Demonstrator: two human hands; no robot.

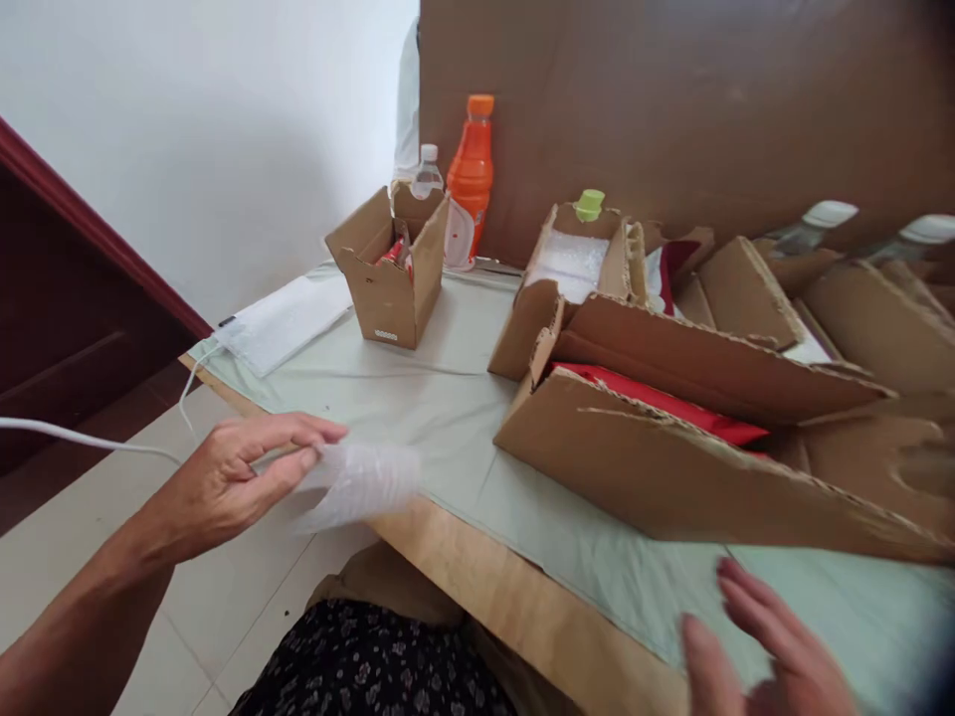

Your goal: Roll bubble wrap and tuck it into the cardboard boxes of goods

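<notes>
My left hand hovers at the table's near left edge, its fingers pinched on a clear plastic piece that is blurred by motion. My right hand is at the lower right over the pale green table cover, fingers apart and holding nothing. A long open cardboard box with a red item inside lies just beyond my right hand.
A small open carton stands at the back left beside an orange bottle and a clear bottle. More open cartons crowd the back right. A white padded sheet and a white cable lie at left. Brown cardboard backs the table.
</notes>
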